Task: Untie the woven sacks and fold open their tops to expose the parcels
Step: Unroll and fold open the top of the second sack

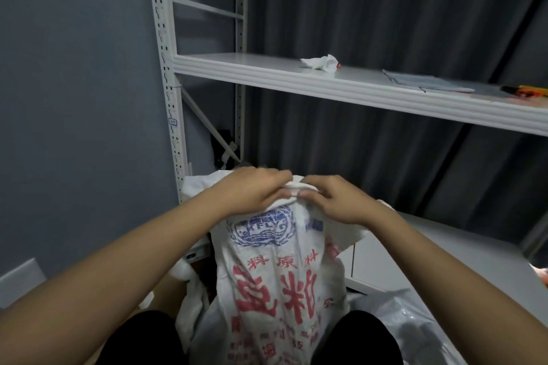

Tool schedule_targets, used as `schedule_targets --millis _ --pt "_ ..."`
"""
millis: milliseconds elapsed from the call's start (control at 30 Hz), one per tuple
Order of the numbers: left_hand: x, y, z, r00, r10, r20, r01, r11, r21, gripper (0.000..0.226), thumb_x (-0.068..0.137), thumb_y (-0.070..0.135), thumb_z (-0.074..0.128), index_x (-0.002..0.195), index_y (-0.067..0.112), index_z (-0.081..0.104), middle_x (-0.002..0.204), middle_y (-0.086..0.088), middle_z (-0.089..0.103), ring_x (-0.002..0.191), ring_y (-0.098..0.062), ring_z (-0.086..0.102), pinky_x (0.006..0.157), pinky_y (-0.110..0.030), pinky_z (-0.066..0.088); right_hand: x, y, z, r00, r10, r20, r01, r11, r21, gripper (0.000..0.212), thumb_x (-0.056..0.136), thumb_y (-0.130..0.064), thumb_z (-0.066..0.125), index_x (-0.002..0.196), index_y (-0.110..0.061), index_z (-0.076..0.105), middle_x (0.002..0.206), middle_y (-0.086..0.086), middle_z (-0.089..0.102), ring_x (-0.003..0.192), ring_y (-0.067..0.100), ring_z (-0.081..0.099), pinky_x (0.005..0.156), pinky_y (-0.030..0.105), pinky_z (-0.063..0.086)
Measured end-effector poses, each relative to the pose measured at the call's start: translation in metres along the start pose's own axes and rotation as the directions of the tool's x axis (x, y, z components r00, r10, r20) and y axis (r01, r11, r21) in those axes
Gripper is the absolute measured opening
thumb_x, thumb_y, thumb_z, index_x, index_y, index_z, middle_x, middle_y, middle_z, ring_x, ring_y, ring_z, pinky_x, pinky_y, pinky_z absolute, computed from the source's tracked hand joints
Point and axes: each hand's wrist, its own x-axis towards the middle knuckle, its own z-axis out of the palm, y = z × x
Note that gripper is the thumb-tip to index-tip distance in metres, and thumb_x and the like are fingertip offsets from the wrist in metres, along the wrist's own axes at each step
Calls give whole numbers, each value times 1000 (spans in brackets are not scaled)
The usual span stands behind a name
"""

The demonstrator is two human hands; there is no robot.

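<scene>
Closest to the camera, between the person's knees, stands the woven sack [275,284], white with big red Chinese characters and a blue globe emblem whose letters look like "FLY", though they are not sharp. Higher up, both hands meet at the gathered top of the sack: the left hand [255,190] and the right hand [332,201] each pinch the rolled edge, so both grips are grasping the sack. I judge the step in hand is opening the top; no parcels show yet. The next move needs pulling the edge apart and folding it down evenly. Behind is a white shelf [267,71] with a crumpled tissue [320,62].
</scene>
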Motion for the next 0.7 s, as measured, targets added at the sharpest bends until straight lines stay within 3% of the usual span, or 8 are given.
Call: schedule_targets --millis 100,167,267,467,533,633,700 --pt "-7 -9 -11 997 -47 -55 37 986 -165 56 78 63 58 116 24 47 110 10 48 100 -8 45 78 -25 40 -1 8 -10 992 96 85 -113 966 233 26 95 -33 56 91 -11 69 78 -3 65 69 3 58 68 25 46" --pt "-14 -11 -11 988 50 -146 -57 997 -46 57 73 65 62 108 21 51 107 8 44 98 -9 39 77 -23 38 -4 15 -17 979 161 125 -197 909 367 26 94 -30 58 87 -9 71 77 1 67 70 9 61 67 26 47" --pt "-20 -9 1 954 216 -207 -178 967 184 45 76 55 64 99 18 55 102 0 55 89 -17 51 68 -31 48 -6 23 -23 948 230 221 -315 786 533 22 94 -24 58 81 -9 68 72 4 68 65 16 63 63 26 49" --pt "-2 -4 13 964 120 -235 -65 971 231 41 72 35 79 99 11 58 98 -6 60 79 -23 60 56 -34 51 -4 22 -23 910 272 312 -414 609 677 19 92 -15 55 79 -5 65 66 7 68 58 16 65 57 24 53" --pt "7 -4 14 962 99 -254 -36 970 242 36 74 31 78 97 11 59 97 -6 60 77 -23 59 53 -31 46 -5 21 -23 907 272 321 -421 608 673 17 88 -18 57 84 -4 66 70 9 69 61 18 66 59 26 54" --pt "14 0 13 963 85 -257 -25 974 225 18 84 25 56 95 12 58 94 -4 62 76 -23 61 48 -27 32 -9 21 -27 905 295 308 -426 639 641 33 78 -32 64 93 -3 68 83 15 70 71 23 67 69 32 55" --pt "20 -1 12 965 26 -262 28 980 198 17 89 24 49 99 12 56 92 -3 63 77 -23 61 48 -29 32 -12 19 -30 937 266 225 -349 733 584 41 77 -43 64 100 -10 70 97 11 71 84 23 67 82 36 52"
